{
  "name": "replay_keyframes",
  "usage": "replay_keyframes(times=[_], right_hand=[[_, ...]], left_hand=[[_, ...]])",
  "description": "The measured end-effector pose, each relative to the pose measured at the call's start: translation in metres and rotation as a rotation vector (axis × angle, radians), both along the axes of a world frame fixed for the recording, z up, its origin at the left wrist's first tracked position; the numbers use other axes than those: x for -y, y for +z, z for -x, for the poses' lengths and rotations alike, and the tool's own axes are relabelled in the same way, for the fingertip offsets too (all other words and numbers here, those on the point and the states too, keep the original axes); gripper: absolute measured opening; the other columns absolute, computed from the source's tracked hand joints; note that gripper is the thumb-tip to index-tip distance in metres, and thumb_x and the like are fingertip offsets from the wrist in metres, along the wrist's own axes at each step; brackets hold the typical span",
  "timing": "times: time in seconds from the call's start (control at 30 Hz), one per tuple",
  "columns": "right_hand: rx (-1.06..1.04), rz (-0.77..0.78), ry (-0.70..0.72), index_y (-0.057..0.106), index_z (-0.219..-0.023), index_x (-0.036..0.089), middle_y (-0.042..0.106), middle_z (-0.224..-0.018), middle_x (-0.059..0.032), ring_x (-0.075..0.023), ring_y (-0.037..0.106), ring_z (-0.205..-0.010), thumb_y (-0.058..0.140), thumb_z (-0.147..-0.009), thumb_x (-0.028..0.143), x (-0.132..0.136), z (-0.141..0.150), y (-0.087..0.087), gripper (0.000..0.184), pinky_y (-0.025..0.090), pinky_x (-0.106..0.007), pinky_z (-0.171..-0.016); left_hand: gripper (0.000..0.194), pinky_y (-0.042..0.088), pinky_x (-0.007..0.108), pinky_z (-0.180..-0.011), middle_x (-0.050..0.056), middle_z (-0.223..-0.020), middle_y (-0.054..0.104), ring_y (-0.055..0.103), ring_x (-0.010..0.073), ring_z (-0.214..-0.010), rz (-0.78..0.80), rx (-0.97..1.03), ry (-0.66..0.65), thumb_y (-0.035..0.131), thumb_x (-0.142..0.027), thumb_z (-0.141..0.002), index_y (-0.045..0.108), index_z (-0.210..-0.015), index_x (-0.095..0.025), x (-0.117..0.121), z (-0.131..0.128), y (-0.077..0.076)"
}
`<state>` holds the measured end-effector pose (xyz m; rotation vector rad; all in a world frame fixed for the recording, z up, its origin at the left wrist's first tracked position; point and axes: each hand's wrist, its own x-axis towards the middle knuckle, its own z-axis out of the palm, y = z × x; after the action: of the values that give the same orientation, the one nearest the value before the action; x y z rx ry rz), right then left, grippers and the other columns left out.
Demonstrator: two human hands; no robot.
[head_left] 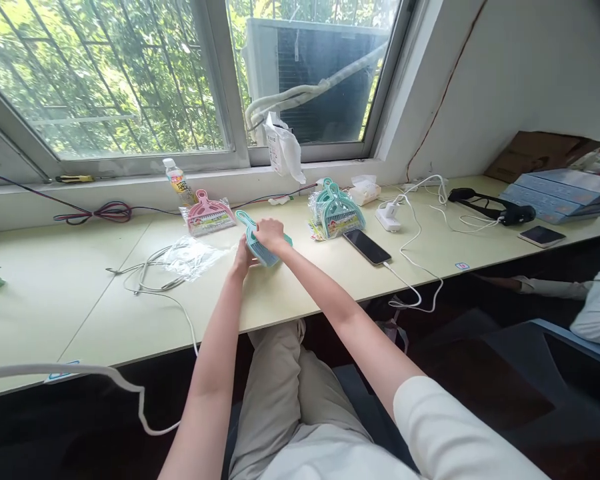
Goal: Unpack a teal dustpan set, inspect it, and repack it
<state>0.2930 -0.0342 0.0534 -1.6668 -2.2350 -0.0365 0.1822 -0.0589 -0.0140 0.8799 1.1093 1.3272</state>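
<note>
A small teal dustpan and brush set (264,254) is held just above the table, its looped handle pointing up and left. My left hand (242,257) is closed on its left edge, the fingers partly hidden beneath it. My right hand (271,233) lies over the top with curled fingers gripping it; the fingertips are hard to make out. Behind and to the left stands a pink dustpan and brush set (211,217) in clear wrapping. Several wrapped teal dustpan sets (337,212) stand to the right. A crumpled clear plastic bag (193,257) lies left of my hands.
On the table (300,287), a grey cable (143,275) lies at left and a charging phone (367,247) at right. A bottle (179,183), tissue pack (365,190), charger (388,215), headband-like black device (495,207) and blue boxes (555,193) stand around. Another person's sleeve (555,288) shows at right.
</note>
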Motion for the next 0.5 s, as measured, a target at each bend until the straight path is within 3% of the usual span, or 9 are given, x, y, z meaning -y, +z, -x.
replay_keyframes(times=[0.1, 0.23, 0.3, 0.37, 0.43, 0.5], right_hand=[[-0.04, 0.058, -0.057, 0.076, -0.112, 0.016, 0.076, -0.109, -0.0144, -0.0267, 0.072, -0.106, 0.058, -0.093, 0.028, 0.001, -0.001, -0.005, 0.028, 0.054, -0.032, -0.088], [-0.153, 0.093, -0.094, 0.074, -0.117, 0.016, 0.075, -0.114, -0.0146, -0.0244, 0.07, -0.111, 0.041, -0.102, 0.03, -0.008, -0.031, -0.015, 0.038, 0.051, -0.031, -0.093], [-0.182, 0.062, -0.095, 0.068, -0.128, 0.011, 0.068, -0.13, -0.0192, -0.0247, 0.062, -0.125, 0.031, -0.104, 0.026, -0.013, -0.058, -0.024, 0.046, 0.046, -0.034, -0.104], [-0.148, 0.074, -0.095, 0.057, -0.14, 0.004, 0.052, -0.15, -0.0245, -0.0277, 0.042, -0.146, 0.034, -0.104, 0.024, -0.014, -0.088, -0.04, 0.048, 0.03, -0.041, -0.12], [-0.085, 0.203, -0.127, 0.046, -0.148, -0.002, 0.033, -0.162, -0.0266, -0.032, 0.022, -0.156, 0.041, -0.103, 0.03, -0.007, -0.114, -0.059, 0.055, 0.016, -0.047, -0.126], [-0.058, 0.285, -0.1, 0.038, -0.154, 0.002, 0.025, -0.166, -0.0233, -0.0317, 0.019, -0.157, 0.038, -0.104, 0.033, 0.005, -0.133, -0.077, 0.059, 0.011, -0.049, -0.127]], left_hand=[[0.057, 0.059, 0.034, -0.069, 0.008, -0.087, 0.072, 0.071, 0.0229, -0.074, 0.032, -0.034, -0.103, 0.06, -0.068, -0.085, 0.069, -0.116, -0.02, 0.005, 0.011, -0.003], [0.061, 0.06, 0.032, -0.073, 0.007, -0.089, 0.073, 0.072, 0.021, -0.077, -0.013, -0.096, -0.106, 0.091, -0.032, -0.065, 0.067, -0.119, -0.02, 0.009, 0.015, -0.01], [0.063, 0.061, 0.032, -0.076, 0.007, -0.091, 0.073, 0.072, 0.0204, -0.08, -0.046, -0.046, -0.035, 0.092, -0.018, -0.059, 0.067, -0.117, -0.02, 0.008, 0.016, -0.014], [0.052, 0.061, 0.031, -0.077, 0.007, -0.092, 0.073, 0.072, 0.0193, -0.081, -0.063, 0.034, 0.036, 0.089, -0.013, -0.06, 0.069, -0.109, -0.017, 0.005, 0.019, -0.018], [0.039, 0.06, 0.028, -0.075, 0.007, -0.091, 0.073, 0.071, 0.0171, -0.079, -0.061, 0.12, 0.098, 0.086, -0.011, -0.064, 0.07, -0.099, -0.014, 0.002, 0.022, -0.02], [0.03, 0.059, 0.025, -0.071, 0.006, -0.091, 0.073, 0.069, 0.0141, -0.075, -0.067, 0.206, 0.142, 0.082, -0.01, -0.07, 0.069, -0.097, -0.014, -0.001, 0.025, -0.022]])
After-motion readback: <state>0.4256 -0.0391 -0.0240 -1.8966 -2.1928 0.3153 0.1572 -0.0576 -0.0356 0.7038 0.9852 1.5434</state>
